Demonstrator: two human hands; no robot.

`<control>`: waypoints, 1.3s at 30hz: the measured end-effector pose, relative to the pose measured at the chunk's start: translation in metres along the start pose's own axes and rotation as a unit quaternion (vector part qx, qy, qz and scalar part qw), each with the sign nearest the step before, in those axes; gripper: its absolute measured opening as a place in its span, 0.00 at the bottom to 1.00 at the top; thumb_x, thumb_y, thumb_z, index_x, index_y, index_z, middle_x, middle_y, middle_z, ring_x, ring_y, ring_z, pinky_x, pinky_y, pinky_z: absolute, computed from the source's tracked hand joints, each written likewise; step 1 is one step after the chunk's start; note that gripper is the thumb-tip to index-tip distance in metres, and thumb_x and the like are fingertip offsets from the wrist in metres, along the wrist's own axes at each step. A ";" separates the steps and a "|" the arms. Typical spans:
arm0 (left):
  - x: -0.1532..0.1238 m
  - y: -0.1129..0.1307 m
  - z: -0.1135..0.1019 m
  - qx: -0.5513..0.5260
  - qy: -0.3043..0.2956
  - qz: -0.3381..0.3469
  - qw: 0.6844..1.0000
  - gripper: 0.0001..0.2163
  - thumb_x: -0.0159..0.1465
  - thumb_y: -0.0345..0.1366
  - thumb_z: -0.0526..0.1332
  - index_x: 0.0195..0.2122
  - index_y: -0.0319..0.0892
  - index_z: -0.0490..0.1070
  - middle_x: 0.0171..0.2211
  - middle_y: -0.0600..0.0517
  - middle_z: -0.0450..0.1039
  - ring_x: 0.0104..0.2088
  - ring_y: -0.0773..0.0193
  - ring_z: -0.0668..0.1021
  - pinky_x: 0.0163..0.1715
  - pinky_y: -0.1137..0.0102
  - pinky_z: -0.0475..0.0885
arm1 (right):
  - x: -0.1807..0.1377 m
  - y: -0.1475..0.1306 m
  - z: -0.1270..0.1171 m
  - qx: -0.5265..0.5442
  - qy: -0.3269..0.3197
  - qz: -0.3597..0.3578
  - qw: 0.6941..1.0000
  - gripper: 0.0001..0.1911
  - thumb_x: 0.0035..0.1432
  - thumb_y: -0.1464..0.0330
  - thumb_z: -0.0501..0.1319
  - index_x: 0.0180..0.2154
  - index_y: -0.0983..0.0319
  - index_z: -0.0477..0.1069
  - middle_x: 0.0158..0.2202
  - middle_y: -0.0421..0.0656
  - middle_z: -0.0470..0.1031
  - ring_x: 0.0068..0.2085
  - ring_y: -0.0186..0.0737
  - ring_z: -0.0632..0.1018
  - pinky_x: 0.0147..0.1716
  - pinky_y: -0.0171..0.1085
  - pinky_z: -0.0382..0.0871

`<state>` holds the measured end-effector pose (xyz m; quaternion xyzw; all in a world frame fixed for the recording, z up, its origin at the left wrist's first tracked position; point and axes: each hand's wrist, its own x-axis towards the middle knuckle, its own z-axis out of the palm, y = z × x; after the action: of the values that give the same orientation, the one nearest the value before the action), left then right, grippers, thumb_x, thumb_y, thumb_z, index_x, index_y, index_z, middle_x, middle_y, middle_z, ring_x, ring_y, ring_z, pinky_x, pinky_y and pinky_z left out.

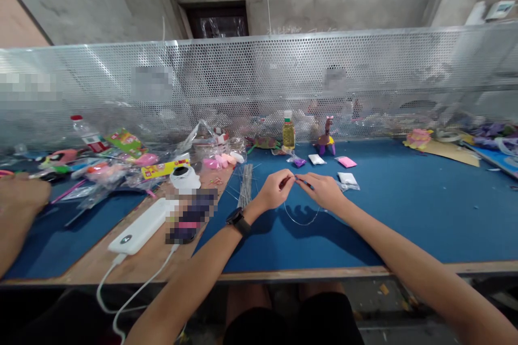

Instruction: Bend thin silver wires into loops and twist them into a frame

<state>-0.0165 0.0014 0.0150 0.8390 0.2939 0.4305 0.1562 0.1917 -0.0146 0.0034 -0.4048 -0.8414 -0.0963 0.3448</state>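
Note:
In the head view my left hand (275,190) and my right hand (324,191) are close together over the blue mat, fingertips pinched and almost touching. A thin wire (300,224) runs between them and hangs down in a loop. Both hands are closed on it; its ends are hidden at the fingertips. Something small and dark shows by my right fingers, too small to name. Left of my left hand lies a bundle of thin straight wires (245,186). Beyond my hands are a purple packet (299,162), white packets (316,159) and a pink packet (346,161).
A brown and purple clay figure (327,137) and a bottle of yellow liquid (288,132) stand by the perforated metal screen (291,81). Left are a phone (193,215), a white power bank (143,226) with cable, and a white roll (185,178). Another person's hand (26,199) is far left.

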 end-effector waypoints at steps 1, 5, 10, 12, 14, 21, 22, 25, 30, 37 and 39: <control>0.000 0.000 0.000 0.002 0.001 0.001 1.000 0.13 0.73 0.39 0.54 0.32 0.40 0.68 0.27 0.54 0.66 0.27 0.68 0.66 0.29 0.72 0.61 | 0.000 0.000 -0.001 -0.017 0.001 -0.011 1.000 0.18 0.75 0.61 0.52 0.53 0.59 0.78 0.41 0.46 0.84 0.39 0.41 0.83 0.33 0.33 0.70; 0.000 0.001 0.000 0.004 0.006 0.008 1.000 0.13 0.73 0.39 0.54 0.32 0.40 0.68 0.27 0.54 0.67 0.26 0.68 0.66 0.29 0.72 0.61 | -0.001 0.001 -0.002 -0.044 -0.007 -0.047 0.998 0.20 0.76 0.62 0.50 0.55 0.60 0.77 0.40 0.47 0.84 0.40 0.40 0.83 0.34 0.32 0.70; 0.001 0.000 -0.001 0.014 0.008 0.024 1.000 0.12 0.73 0.38 0.55 0.33 0.40 0.69 0.27 0.54 0.67 0.26 0.69 0.66 0.28 0.72 0.61 | -0.001 -0.002 0.000 -0.015 0.004 -0.040 0.999 0.18 0.75 0.64 0.51 0.52 0.61 0.78 0.38 0.48 0.82 0.39 0.41 0.82 0.34 0.34 0.70; 0.001 0.000 -0.002 0.021 0.010 0.033 0.999 0.12 0.73 0.37 0.55 0.33 0.40 0.69 0.27 0.54 0.67 0.26 0.68 0.66 0.29 0.72 0.61 | 0.000 -0.004 0.002 0.023 0.017 -0.026 0.999 0.17 0.75 0.65 0.52 0.50 0.61 0.78 0.38 0.47 0.82 0.39 0.42 0.82 0.35 0.35 0.70; 0.001 0.001 -0.003 0.026 0.010 0.042 0.999 0.12 0.73 0.37 0.55 0.33 0.40 0.69 0.27 0.54 0.67 0.26 0.68 0.66 0.29 0.72 0.62 | 0.001 -0.007 0.003 0.080 0.030 -0.007 0.996 0.15 0.74 0.65 0.53 0.47 0.60 0.79 0.38 0.47 0.82 0.39 0.42 0.81 0.38 0.36 0.71; 0.001 0.003 -0.005 0.033 -0.002 0.062 0.998 0.12 0.73 0.36 0.55 0.32 0.40 0.69 0.26 0.54 0.65 0.27 0.68 0.66 0.30 0.72 0.61 | 0.007 -0.012 -0.004 0.276 -0.015 0.130 0.952 0.16 0.70 0.60 0.56 0.36 0.61 0.77 0.25 0.41 0.76 0.27 0.37 0.74 0.29 0.34 0.65; 0.001 0.003 -0.005 0.030 -0.006 0.062 0.998 0.12 0.73 0.36 0.55 0.32 0.40 0.69 0.26 0.54 0.66 0.27 0.68 0.66 0.30 0.71 0.62 | 0.007 -0.011 -0.005 0.312 -0.035 0.152 0.937 0.17 0.69 0.58 0.56 0.35 0.61 0.76 0.24 0.40 0.74 0.25 0.36 0.73 0.27 0.34 0.64; 0.001 0.003 -0.006 0.021 -0.018 0.066 0.997 0.11 0.73 0.36 0.55 0.34 0.40 0.71 0.27 0.53 0.68 0.27 0.68 0.67 0.31 0.72 0.62 | 0.009 -0.010 -0.006 0.435 -0.085 0.224 0.868 0.19 0.65 0.53 0.59 0.33 0.61 0.75 0.21 0.37 0.71 0.21 0.33 0.68 0.21 0.32 0.60; 0.000 0.001 -0.005 0.029 -0.033 0.074 0.996 0.12 0.74 0.37 0.54 0.35 0.40 0.72 0.29 0.52 0.70 0.28 0.67 0.69 0.32 0.71 0.64 | 0.013 -0.010 -0.008 0.589 -0.118 0.352 0.718 0.15 0.54 0.57 0.68 0.30 0.62 0.74 0.21 0.34 0.61 0.24 0.31 0.69 0.17 0.28 0.52; -0.002 0.005 -0.006 0.054 -0.065 0.114 0.990 0.11 0.74 0.34 0.53 0.37 0.41 0.72 0.33 0.49 0.74 0.33 0.65 0.73 0.36 0.71 0.66 | 0.019 -0.006 -0.017 0.633 -0.191 0.474 0.581 0.08 0.51 0.65 0.69 0.30 0.63 0.74 0.19 0.35 0.61 0.25 0.30 0.72 0.17 0.26 0.55; -0.002 0.006 -0.006 0.062 -0.071 0.119 0.988 0.11 0.74 0.35 0.53 0.38 0.41 0.72 0.34 0.49 0.74 0.34 0.64 0.74 0.36 0.70 0.67 | 0.018 -0.007 -0.015 0.612 -0.178 0.450 0.625 0.09 0.52 0.64 0.68 0.29 0.63 0.74 0.20 0.37 0.65 0.28 0.33 0.75 0.18 0.26 0.57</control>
<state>-0.0203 -0.0040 0.0204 0.9043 0.2065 0.3666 0.0720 0.1859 -0.0149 0.0267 -0.4377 -0.4641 0.6824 0.3569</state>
